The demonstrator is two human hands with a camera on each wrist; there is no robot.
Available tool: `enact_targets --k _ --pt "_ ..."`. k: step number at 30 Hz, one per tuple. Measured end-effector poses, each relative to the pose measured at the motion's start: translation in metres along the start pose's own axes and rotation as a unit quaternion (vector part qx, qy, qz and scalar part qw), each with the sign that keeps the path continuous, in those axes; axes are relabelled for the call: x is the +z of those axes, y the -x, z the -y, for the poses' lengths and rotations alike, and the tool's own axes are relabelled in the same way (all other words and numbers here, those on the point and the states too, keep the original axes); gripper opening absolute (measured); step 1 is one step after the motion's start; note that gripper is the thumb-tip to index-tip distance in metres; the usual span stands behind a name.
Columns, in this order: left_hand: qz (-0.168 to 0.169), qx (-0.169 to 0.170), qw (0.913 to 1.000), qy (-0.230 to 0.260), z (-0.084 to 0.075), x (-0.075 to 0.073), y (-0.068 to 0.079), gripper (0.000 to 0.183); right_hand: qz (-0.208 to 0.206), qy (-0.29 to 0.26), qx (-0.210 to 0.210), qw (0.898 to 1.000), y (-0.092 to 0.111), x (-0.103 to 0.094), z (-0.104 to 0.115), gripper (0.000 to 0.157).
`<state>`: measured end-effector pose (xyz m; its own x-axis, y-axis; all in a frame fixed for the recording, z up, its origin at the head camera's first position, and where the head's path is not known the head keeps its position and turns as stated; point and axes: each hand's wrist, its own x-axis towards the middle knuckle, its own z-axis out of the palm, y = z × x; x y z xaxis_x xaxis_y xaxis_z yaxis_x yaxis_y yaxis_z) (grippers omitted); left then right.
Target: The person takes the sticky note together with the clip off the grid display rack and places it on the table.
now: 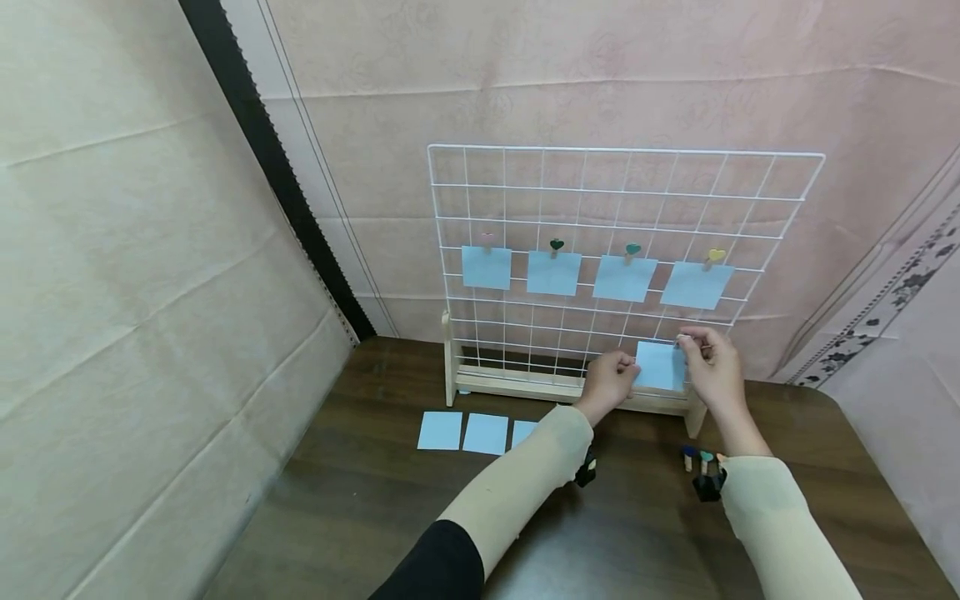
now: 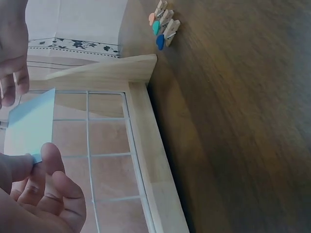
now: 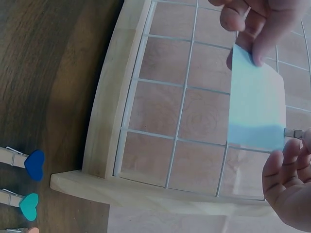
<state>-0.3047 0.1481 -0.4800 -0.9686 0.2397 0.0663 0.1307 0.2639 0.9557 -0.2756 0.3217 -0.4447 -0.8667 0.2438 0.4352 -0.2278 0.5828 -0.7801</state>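
My left hand pinches the left edge of a square blue paper note between thumb and fingers, in front of the lower right of a white wire grid. At the note's upper right corner, my right hand pinches a small wooden clothespin, whose tip meets the note's edge in the right wrist view. Above, a row of several blue notes hangs on the grid, each under a heart-topped clothespin such as the yellow one.
A wooden base holds the grid upright on the brown table. Blue notes lie in a row left of my left forearm, which partly covers one. Loose heart clothespins, blue, teal and orange, lie near my right wrist.
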Motion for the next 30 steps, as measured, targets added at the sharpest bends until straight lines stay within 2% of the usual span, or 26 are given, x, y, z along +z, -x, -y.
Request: enact_targets --k 4,11,19,25,30 --pt "-0.001 0.005 1.0 -0.007 0.006 -0.005 0.001 0.017 0.0 -0.002 0.001 1.0 0.002 -0.002 0.001 0.035" --pt "-0.003 0.025 0.9986 -0.046 0.014 -0.022 0.002 0.018 0.008 -0.017 0.0 1.0 0.007 -0.01 -0.002 0.035" --pt "0.001 0.027 0.999 -0.036 0.024 -0.04 0.006 0.016 0.008 -0.028 0.019 0.999 0.012 -0.017 -0.007 0.038" --pt "-0.008 0.024 0.9996 -0.011 0.03 -0.048 0.013 0.017 0.025 -0.024 0.04 0.999 0.024 -0.02 -0.012 0.042" --pt "-0.009 0.025 0.9997 0.0 0.035 -0.056 0.018 0.017 0.027 -0.019 0.039 0.999 0.035 -0.021 -0.011 0.042"
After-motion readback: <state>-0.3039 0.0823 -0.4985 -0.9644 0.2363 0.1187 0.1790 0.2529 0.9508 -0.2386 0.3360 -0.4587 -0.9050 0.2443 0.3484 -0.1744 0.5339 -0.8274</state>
